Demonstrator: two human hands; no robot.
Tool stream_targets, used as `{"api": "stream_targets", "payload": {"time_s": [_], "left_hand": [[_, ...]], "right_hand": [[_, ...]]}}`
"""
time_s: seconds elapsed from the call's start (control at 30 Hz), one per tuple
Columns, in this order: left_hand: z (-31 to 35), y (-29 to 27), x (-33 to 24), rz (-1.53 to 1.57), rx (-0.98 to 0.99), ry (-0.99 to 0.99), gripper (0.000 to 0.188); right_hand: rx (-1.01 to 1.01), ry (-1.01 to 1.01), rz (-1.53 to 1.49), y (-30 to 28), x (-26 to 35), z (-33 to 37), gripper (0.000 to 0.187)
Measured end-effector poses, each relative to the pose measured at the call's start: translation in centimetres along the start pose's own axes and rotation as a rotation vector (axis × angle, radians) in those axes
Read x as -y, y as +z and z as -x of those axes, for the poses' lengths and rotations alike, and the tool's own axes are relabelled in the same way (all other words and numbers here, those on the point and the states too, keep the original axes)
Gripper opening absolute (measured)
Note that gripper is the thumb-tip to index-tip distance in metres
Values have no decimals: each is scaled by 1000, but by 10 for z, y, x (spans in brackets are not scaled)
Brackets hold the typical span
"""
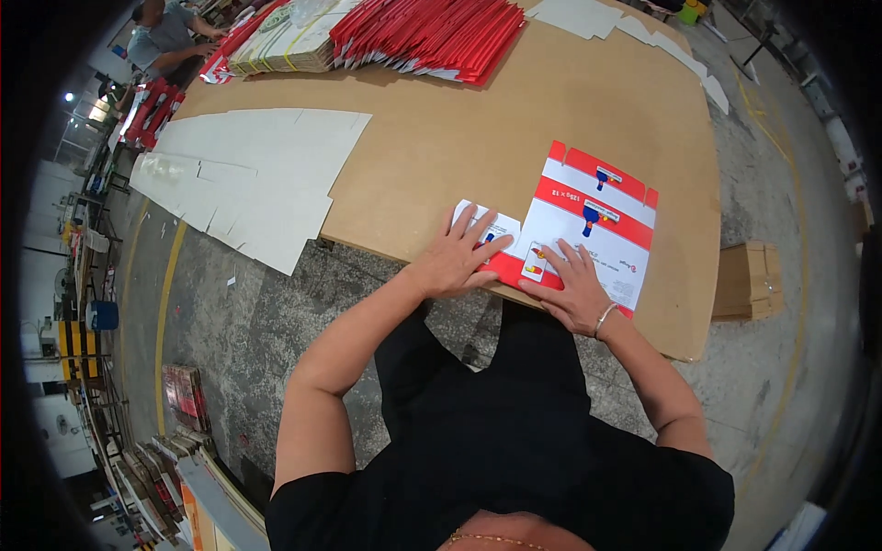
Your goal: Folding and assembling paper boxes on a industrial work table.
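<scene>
Black shirt (514, 468) filling the foreground, printed carton (597, 220) lying under left hand (459, 255) and right hand (581, 289)

Along the bottom edge a gold-coloured necklace (501, 538) is showing at the collar, and both bare forearms are reaching up toward the centre of the frame. Just right of centre, the red-and-white carton is lying flat on a brown table (432, 174), near the table's front edge. The left hand is resting palm down with its fingers spread, covering much of a smaller printed piece (508, 225); whether that piece is joining the carton I cannot tell, as fingers are hiding the border. The right hand is lying on the carton's lower part, fingers fanned, thumb pointing toward the left hand; neither hand is clasping anything. A pale bracelet (604, 319) is circling the right wrist.

Left of centre, whitish card sheets (248, 174) are overlapping and jutting past the table edge. At the top, a row of red folded cartons (423, 41) is leaning beside a yellow-strapped stack (285, 60). In the upper left corner a co-worker (161, 41) in a grey top is reaching toward red-and-white material at the table's far side. On the right, a brown box (749, 280) is standing beyond the table. Far left, a blue bin (104, 315) is standing near the wall.
</scene>
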State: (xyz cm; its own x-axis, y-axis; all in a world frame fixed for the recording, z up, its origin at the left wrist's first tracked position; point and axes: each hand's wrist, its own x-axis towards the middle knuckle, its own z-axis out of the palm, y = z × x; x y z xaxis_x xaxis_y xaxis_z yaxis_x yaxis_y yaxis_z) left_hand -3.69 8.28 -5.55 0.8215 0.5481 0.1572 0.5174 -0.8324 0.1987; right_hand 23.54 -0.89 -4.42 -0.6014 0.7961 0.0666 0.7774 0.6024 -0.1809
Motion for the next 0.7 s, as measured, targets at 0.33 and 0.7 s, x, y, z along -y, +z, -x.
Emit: {"api": "stream_targets", "payload": {"time_s": [0.33, 0.7], "left_hand": [[-2, 6, -23, -52, 10, -168, 51], [-41, 19, -42, -211, -36, -388, 49]], "right_hand": [[-32, 3, 1, 4, 3, 4, 48], [-59, 86, 32, 10, 4, -5, 54]]}}
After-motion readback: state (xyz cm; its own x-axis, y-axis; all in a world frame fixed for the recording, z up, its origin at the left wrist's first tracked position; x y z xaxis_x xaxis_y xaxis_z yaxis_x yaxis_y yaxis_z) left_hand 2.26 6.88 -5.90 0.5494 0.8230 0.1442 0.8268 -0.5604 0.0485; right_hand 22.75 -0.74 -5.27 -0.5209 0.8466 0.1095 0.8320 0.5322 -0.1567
